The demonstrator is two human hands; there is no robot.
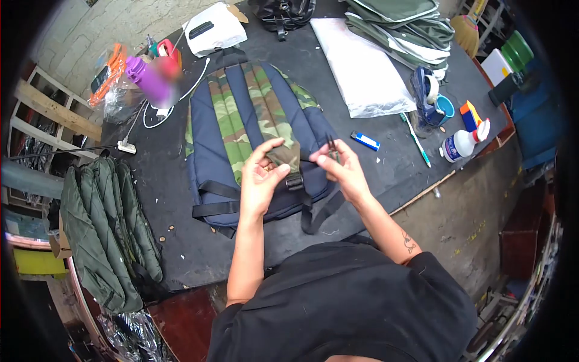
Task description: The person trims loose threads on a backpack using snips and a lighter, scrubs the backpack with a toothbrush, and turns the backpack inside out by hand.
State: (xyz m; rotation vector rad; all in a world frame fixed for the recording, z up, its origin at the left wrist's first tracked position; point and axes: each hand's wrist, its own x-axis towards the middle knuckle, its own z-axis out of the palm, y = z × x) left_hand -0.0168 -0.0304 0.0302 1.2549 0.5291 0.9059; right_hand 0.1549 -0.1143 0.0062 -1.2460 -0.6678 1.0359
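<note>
A backpack (205,114) in camouflage and dark navy cloth lies on the black table, its shoulder straps facing up. My left hand (258,181) is at the lower end of a camouflage shoulder strap (271,114), its curled fingers and thumb gripping the edge. Just to the right, my right hand (347,169) is closed around a small black two-pronged tool (330,143) that looks like thread snips, points upward. Between the hands sits a black buckle (294,181), and a loose webbing strap (322,214) trails from it toward the table's near side.
Folded green pieces (108,229) hang over the left edge. A purple bottle (145,78) and white cable stand at the back left. White plastic packaging (368,72), a blue lighter (365,141), a toothbrush (416,142), tape rolls (444,107) and a spray bottle (461,143) lie right.
</note>
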